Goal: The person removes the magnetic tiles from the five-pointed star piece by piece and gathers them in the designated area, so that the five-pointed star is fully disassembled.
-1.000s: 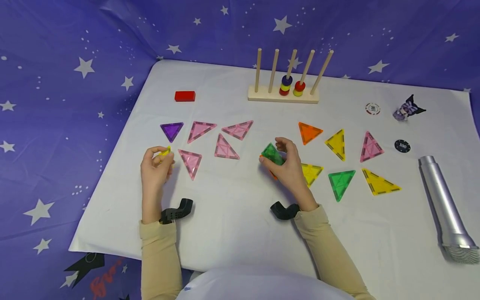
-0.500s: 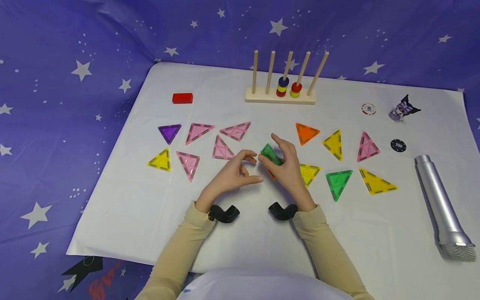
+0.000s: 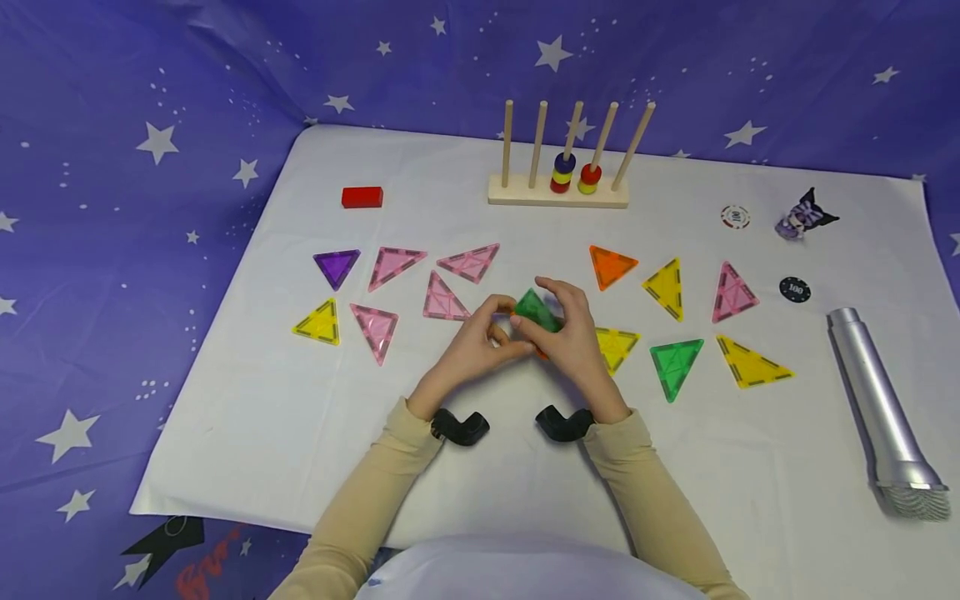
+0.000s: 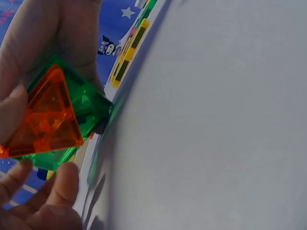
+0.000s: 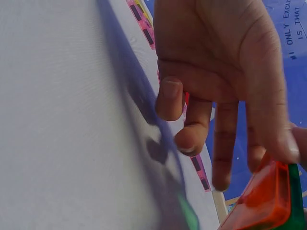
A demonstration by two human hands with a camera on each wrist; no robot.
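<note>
My right hand (image 3: 576, 342) holds a green translucent magnetic tile (image 3: 536, 310) above the middle of the table, with its thumb across the front. Lying flat against that tile is an orange triangular magnetic tile (image 4: 50, 120), seen best in the left wrist view. My left hand (image 3: 474, 343) meets the same pair from the left, thumb and index finger pinching the orange tile's edge. Its other fingers (image 5: 224, 158) hang loosely bent below. A yellow triangular tile (image 3: 318, 323) lies flat at the left of the group.
Pink triangles (image 3: 375, 329) and a purple triangle (image 3: 337, 267) lie at left; orange, yellow, green (image 3: 677, 367) and pink triangles at right. Behind stand a pegged wooden rack (image 3: 558, 192) with rings and a red block (image 3: 362, 197). Poker chips (image 3: 795, 289), a figurine (image 3: 804, 218) and a silver microphone (image 3: 885, 408) are far right.
My left hand has let go of the yellow triangle on the left and moved right to the tiles in my right hand. My right hand has stayed nearly in place.
</note>
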